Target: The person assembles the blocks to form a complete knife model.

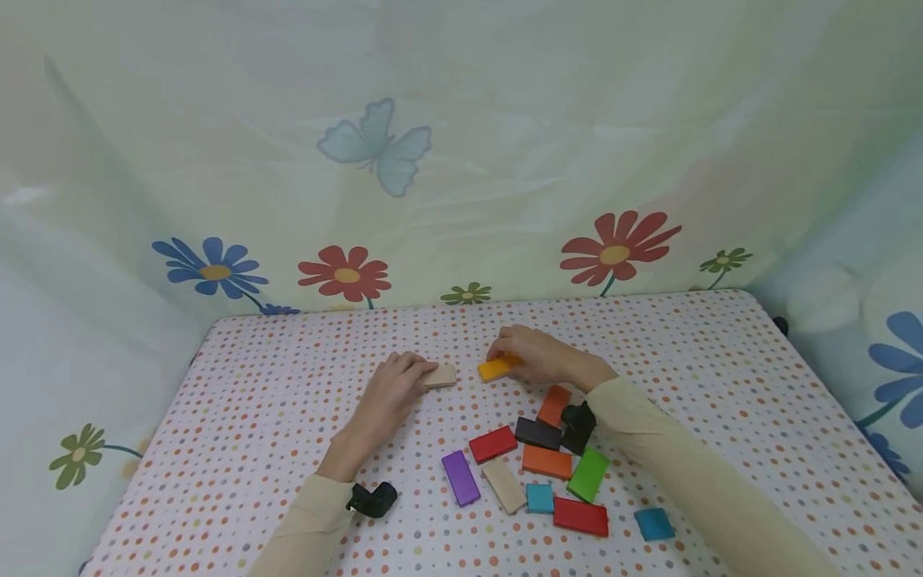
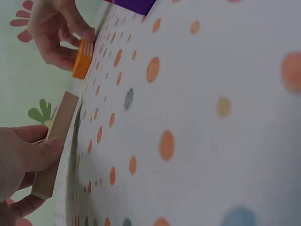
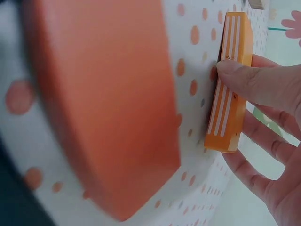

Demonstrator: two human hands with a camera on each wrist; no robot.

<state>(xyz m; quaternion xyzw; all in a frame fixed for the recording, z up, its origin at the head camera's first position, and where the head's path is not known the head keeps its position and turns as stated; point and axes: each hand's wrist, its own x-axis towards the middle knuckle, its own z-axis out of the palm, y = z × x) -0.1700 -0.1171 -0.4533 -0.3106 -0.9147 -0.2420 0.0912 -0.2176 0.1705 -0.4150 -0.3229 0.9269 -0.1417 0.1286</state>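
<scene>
In the head view my left hand (image 1: 392, 393) grips a pale wooden block (image 1: 440, 376) at the far middle of the table. The left wrist view has the thumb on one face of that wooden block (image 2: 55, 143) and the fingers behind it. To the right, my right hand (image 1: 541, 355) pinches a yellow-orange block (image 1: 497, 368). White stripes run along one side of this orange block (image 3: 229, 84), where the right thumb rests in the right wrist view. A short gap separates the two held blocks.
Nearer on the dotted tabletop (image 1: 288, 417) lie several loose blocks, among them a purple block (image 1: 461, 478), a black block (image 1: 538, 433), a green block (image 1: 588, 474) and a second wooden block (image 1: 504, 486). One blue block (image 1: 654, 524) lies apart, beside the right forearm.
</scene>
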